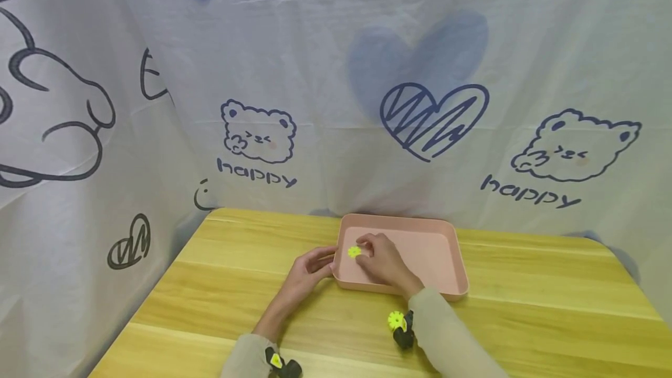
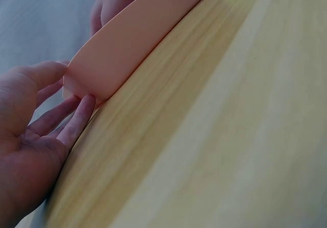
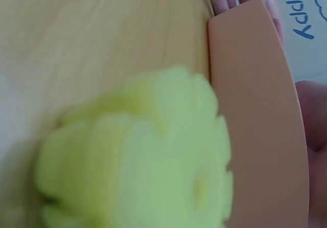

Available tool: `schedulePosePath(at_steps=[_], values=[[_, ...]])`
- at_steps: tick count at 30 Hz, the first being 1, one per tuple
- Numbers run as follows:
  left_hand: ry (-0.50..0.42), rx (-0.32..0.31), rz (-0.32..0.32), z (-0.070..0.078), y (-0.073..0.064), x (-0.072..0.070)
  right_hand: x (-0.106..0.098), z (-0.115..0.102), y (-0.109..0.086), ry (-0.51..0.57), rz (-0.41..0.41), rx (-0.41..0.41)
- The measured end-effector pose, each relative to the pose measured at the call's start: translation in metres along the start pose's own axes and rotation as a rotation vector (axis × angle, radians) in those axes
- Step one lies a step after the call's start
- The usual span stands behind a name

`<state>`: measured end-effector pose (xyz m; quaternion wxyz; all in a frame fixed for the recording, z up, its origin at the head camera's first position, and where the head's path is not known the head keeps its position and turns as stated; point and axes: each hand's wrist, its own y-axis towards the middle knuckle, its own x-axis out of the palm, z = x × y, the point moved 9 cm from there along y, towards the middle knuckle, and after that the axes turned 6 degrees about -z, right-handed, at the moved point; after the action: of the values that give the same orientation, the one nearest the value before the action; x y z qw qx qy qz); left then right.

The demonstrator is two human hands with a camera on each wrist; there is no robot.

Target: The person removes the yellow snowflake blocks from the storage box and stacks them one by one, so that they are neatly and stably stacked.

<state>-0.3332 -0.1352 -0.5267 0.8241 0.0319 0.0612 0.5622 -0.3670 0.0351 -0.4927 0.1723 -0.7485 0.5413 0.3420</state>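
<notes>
In the head view, a shallow pink tray (image 1: pixel 425 258) lies on the wooden table. My left hand (image 1: pixel 307 273) touches its left end with loosely extended fingers; the left wrist view shows those fingers (image 2: pixel 84 105) against the tray's corner. Over the tray's left part, my right hand (image 1: pixel 383 258) pinches a small yellow-green flower-shaped piece (image 1: pixel 354 252) between thumb and index finger. A second yellow-green flower-shaped thing (image 1: pixel 396 320) is on the table below the right wrist. It looms large and blurred in the right wrist view, beside the tray wall (image 3: pixel 255 110).
A white cloth (image 1: pixel 325 74) with printed bears and hearts hangs behind and left of the table (image 1: pixel 525 308). A dark wrist device (image 1: pixel 403 337) sits at the right sleeve, and another dark device (image 1: pixel 283 364) at the left sleeve.
</notes>
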Motion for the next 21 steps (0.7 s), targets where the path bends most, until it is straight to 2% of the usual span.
schedulePosePath(at_steps=[5,11,16,21], values=[[0.012,0.015,-0.006,0.0007,0.0001,0.0002,0.0058,-0.0026,0.0070,-0.101,-0.013,-0.012],[0.011,0.020,-0.008,0.0015,-0.0008,0.0018,0.0089,-0.0009,0.0065,-0.117,-0.025,0.007],[0.003,0.013,-0.009,0.0019,-0.0010,0.0028,0.0082,0.0012,0.0045,-0.089,-0.038,0.004],[0.014,0.000,0.005,0.0016,-0.0014,0.0007,0.0063,-0.0022,0.0010,-0.003,-0.065,-0.029]])
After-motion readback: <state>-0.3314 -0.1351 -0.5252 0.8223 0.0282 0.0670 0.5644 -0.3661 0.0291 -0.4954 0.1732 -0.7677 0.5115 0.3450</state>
